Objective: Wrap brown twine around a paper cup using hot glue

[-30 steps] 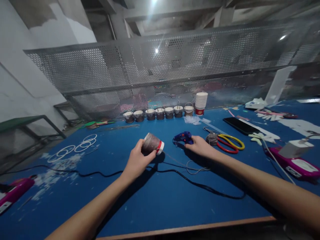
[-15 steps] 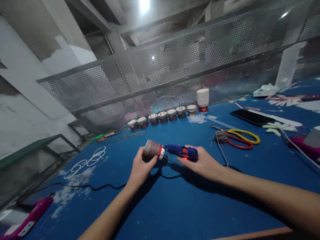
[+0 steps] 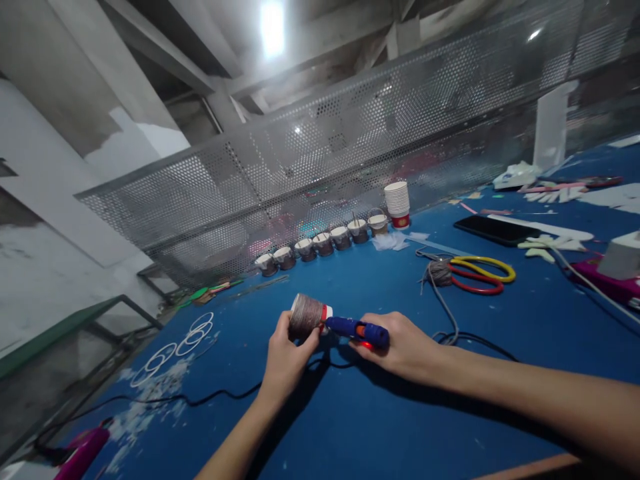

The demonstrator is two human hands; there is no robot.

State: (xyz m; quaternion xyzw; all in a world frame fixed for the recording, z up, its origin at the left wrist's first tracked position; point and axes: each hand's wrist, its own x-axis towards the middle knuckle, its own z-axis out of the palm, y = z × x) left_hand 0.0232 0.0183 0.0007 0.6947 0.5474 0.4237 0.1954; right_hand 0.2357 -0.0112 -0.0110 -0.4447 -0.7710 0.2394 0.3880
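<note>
At frame centre, my left hand (image 3: 286, 357) grips the tilted cord-wrapped cup (image 3: 306, 316); my right hand (image 3: 403, 347) grips the glue gun (image 3: 345, 327), nozzle at the cup's red band (contact unclear). Apparent step: gluing. Next move calls for steady nozzle alignment.

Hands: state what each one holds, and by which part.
Left hand: yarn-wrapped cup, around its side. Right hand: blue glue gun, by its handle.
</note>
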